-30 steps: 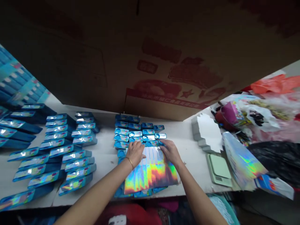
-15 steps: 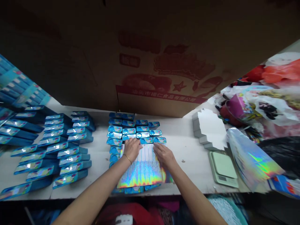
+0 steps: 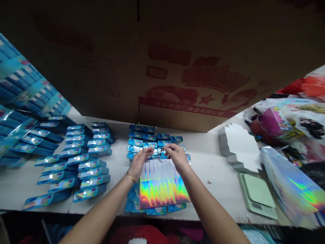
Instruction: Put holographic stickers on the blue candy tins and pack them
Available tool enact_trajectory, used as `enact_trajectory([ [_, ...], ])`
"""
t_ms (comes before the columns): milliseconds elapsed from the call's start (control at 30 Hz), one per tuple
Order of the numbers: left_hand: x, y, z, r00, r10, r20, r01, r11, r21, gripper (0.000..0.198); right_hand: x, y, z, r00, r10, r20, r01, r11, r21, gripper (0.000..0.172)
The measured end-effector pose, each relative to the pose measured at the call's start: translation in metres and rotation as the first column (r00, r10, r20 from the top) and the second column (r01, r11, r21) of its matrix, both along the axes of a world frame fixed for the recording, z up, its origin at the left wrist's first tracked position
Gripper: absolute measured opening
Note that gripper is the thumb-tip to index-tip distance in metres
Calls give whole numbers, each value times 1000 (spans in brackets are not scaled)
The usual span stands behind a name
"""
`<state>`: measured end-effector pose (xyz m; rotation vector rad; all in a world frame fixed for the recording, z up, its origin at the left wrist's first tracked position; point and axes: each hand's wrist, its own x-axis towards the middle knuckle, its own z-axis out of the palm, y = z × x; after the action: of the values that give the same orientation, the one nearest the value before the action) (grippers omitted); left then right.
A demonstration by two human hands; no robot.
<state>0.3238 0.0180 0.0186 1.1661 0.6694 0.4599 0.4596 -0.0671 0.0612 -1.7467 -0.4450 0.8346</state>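
A shiny rainbow-coloured holographic sheet [image 3: 162, 184], marked with narrow parallel strips along its far part, lies on top of several blue packs [image 3: 133, 205]. My left hand [image 3: 138, 163] is over the sheet's far left corner, its fingers stretched out and holding nothing that I can see. Above the far right part, my right hand [image 3: 175, 156] has its fingertips pinched together. A small thin strip, too blurred to name, shows just below those fingertips. More blue packs, set in rows, show beyond both hands.
Rows of blue packs [image 3: 87, 174] stand on the left of the white table [image 3: 200, 200]. A large cardboard box [image 3: 182, 117] forms a wall behind. Rightward are stacked white card pieces [image 3: 241, 145], a pale green scale [image 3: 259, 191], another holographic sheet [image 3: 289, 183] and piled bags.
Both hands have lifted from the sheet's far edge and come closer together. The right fingers have closed into a pinch. The whole view has shifted, so the scene sits further right.
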Motion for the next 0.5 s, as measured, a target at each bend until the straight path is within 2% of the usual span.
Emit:
enact_trajectory([
  [100, -14, 13, 12, 998, 27, 57, -16, 984, -177, 45, -12, 21, -14, 996, -42, -84, 43, 999, 4, 19],
  [233, -24, 32, 12, 998, 61, 28, -52, 970, -236, 48, -24, 43, -21, 988, -65, -141, 66, 998, 6, 22],
  [333, -28, 45, 3, 995, 98, -16, -99, 971, -219, 45, -31, 57, -26, 983, -91, -159, 94, 995, 15, 22],
  [500, -27, 76, -17, 951, 276, -143, -291, 952, -98, 38, -40, 82, -45, 975, -139, -172, 142, 990, 10, 25],
])
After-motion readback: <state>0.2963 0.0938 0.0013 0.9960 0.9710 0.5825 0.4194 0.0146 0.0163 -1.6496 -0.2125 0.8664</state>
